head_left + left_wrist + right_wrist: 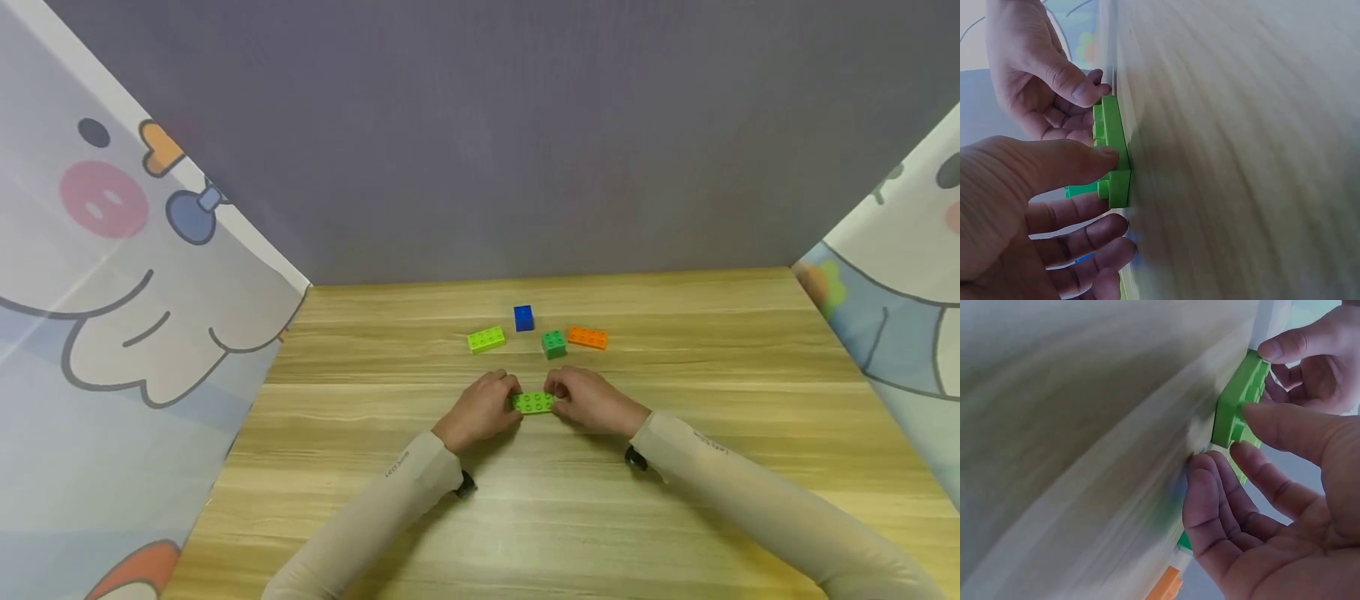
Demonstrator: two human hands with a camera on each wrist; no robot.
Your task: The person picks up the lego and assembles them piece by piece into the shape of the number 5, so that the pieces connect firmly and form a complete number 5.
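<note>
A light green toy building brick (pixel 533 403) with two rows of studs lies flat on the wooden table, studs up, between both hands. My left hand (pixel 483 407) pinches its left end; the left wrist view shows the thumb (pixel 1100 157) against the side. At the other end, my right hand (pixel 591 402) grips with thumb and index finger, and its remaining fingers (pixel 1210 500) curl near the tabletop. Beyond the hands lie a yellow-green brick (pixel 487 339), a blue brick (pixel 523 317), a green brick (pixel 553 343) and an orange brick (pixel 587 337).
The wooden table (pixel 360 358) ends at a plain grey panel (pixel 540 150) behind the bricks. Panels with cartoon prints stand at the left (pixel 187 333) and right (pixel 900 333) sides.
</note>
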